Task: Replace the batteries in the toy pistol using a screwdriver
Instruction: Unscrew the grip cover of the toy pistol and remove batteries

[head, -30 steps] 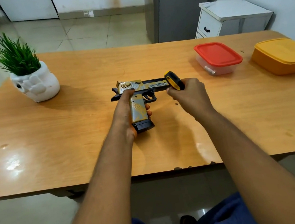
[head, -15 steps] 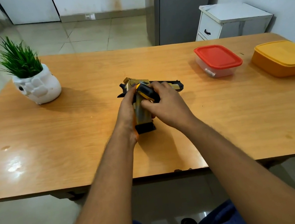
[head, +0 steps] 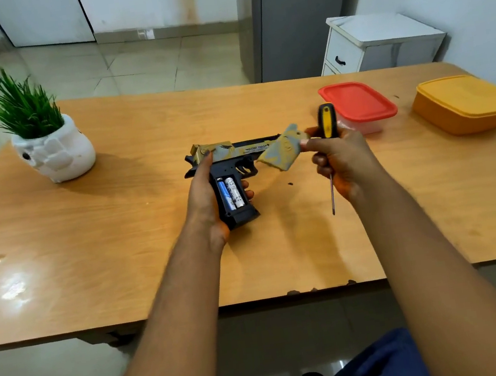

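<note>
Two batteries (head: 230,193) sit exposed in the toy pistol (head: 231,171) gripped by the left hand (head: 204,200); right hand (head: 343,158) clutches cover (head: 283,152) and screwdriver (head: 328,132).

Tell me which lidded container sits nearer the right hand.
The red-lidded container, just behind the right hand; the all-yellow container sits farther right.

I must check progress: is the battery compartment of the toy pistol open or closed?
Open. The cover is off, in the right hand, and two batteries show in the grip.
</note>
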